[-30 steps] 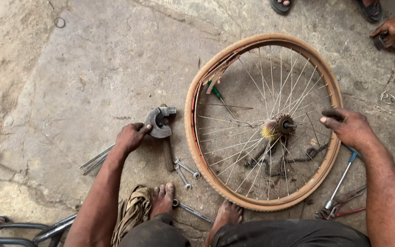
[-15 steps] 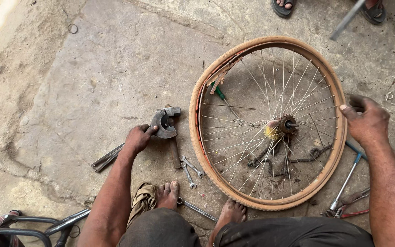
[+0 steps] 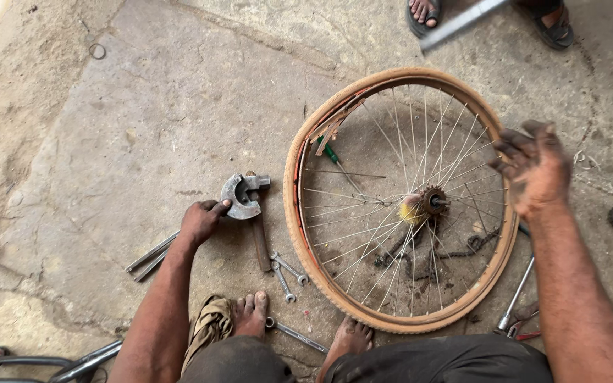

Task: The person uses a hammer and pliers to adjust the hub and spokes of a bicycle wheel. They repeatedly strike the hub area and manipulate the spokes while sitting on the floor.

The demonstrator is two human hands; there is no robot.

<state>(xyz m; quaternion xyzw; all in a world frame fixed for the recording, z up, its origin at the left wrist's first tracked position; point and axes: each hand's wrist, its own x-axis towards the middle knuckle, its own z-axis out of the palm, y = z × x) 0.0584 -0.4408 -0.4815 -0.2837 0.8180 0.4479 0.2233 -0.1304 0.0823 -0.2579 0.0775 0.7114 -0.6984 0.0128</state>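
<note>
A spoked bicycle wheel with a tan tyre (image 3: 335, 284) lies flat on the stone floor in front of me. Its hub and sprocket (image 3: 431, 201) sit at the centre, with a chain (image 3: 420, 257) lying under the spokes. My left hand (image 3: 202, 220) rests on the floor, fingers touching a curved metal tool (image 3: 239, 195). My right hand (image 3: 533, 167) hovers over the wheel's right rim, greasy, fingers apart and holding nothing. A green-handled screwdriver (image 3: 331, 156) lies inside the wheel.
Small spanners (image 3: 285, 273) and a wooden handle (image 3: 260, 241) lie between my left hand and the wheel. Metal rods (image 3: 152, 255) lie at left, more tools (image 3: 518, 301) at right. Another person's sandalled feet (image 3: 423, 14) and a metal bar (image 3: 462, 23) are at the top.
My right hand has lifted off the wheel's right rim and opened. My left hand stays by the curved tool. The view has shifted slightly.
</note>
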